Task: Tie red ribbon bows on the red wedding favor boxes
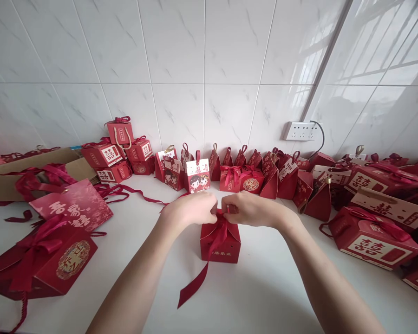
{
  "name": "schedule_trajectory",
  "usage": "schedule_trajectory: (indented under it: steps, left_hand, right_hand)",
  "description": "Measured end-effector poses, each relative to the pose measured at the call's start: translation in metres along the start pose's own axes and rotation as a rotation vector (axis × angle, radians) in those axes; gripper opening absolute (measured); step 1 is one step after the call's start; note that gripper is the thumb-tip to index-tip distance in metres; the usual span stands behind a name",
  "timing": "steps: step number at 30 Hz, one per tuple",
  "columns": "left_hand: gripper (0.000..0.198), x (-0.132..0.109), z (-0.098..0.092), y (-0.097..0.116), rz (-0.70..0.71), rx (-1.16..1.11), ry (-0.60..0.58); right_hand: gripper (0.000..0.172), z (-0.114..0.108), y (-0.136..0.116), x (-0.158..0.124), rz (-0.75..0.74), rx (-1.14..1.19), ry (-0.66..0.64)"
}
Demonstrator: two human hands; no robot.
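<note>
A small red gift box (pixel 220 247) with gold lettering stands upright on the white table in front of me. A dark red ribbon (pixel 218 241) runs over its top, and one long tail hangs down the front and trails onto the table. My left hand (pixel 200 206) is closed at the top left of the box, its fingertips pinching the ribbon. At the top right, my right hand (pixel 244 208) is closed on the ribbon too, knuckles nearly meeting the left ones. The ribbon between the fingertips is partly hidden by the hands.
Behind stands a row of red gift boxes (pixel 251 181) along the tiled wall. A larger bow-tied box (pixel 52 260) and a cardboard carton (pixel 3 178) are at the left. More boxes (pixel 372 236) crowd the right. A power strip (pixel 300 131) is on the wall.
</note>
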State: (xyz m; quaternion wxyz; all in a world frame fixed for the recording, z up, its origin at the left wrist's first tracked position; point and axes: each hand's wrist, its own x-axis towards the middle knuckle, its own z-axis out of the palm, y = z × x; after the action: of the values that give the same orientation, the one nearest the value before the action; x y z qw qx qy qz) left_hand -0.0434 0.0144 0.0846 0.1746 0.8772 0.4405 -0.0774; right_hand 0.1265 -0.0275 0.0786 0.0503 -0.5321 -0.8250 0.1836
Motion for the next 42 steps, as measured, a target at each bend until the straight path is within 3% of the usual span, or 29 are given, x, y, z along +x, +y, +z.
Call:
schedule_trajectory:
  steps: [5, 11, 15, 21, 25, 27, 32, 37, 39, 42]
  left_hand:
    - [0.016, 0.006, 0.003, -0.001, 0.079, 0.003, 0.017]
    - [0.009, 0.004, 0.001, -0.005, 0.103, -0.069, 0.016]
    - [0.008, -0.001, -0.002, -0.004, 0.126, -0.113, 0.145]
    - [0.013, -0.003, -0.004, 0.001, 0.219, -0.292, 0.398]
    - [0.01, -0.002, -0.006, -0.001, 0.272, -0.434, 0.536]
    - [0.01, -0.002, -0.008, -0.002, 0.308, -0.523, 0.572]
    - [0.015, -0.003, -0.012, -0.004, 0.428, -0.742, 0.559]
    - [0.014, -0.01, -0.016, -0.001, 0.527, -0.985, 0.544]
    - [0.015, -0.012, -0.017, 0.001, 0.55, -1.075, 0.549]
    - [0.016, -0.014, -0.017, 0.002, 0.54, -1.174, 0.588]
  right_hand:
    - [0.008, 0.001, 0.001, 0.002, -0.06, 0.081, -0.004]
    - [0.009, -0.002, 0.008, -0.001, -0.042, 0.151, -0.118]
    - [0.016, -0.006, 0.015, -0.006, 0.032, 0.125, -0.134]
    - [0.017, -0.016, 0.014, -0.016, -0.049, 0.22, -0.128]
    - [0.01, -0.02, 0.021, -0.021, -0.132, 0.412, -0.152]
    - [0.015, -0.02, 0.026, -0.021, -0.175, 0.502, -0.132]
    - [0.028, -0.017, 0.036, -0.018, -0.313, 0.789, -0.004]
    - [0.022, -0.01, 0.04, -0.014, -0.593, 1.071, -0.064]
    - [0.022, -0.007, 0.039, -0.012, -0.645, 1.127, -0.053]
    - [0.024, -0.006, 0.035, -0.011, -0.66, 1.148, 0.067]
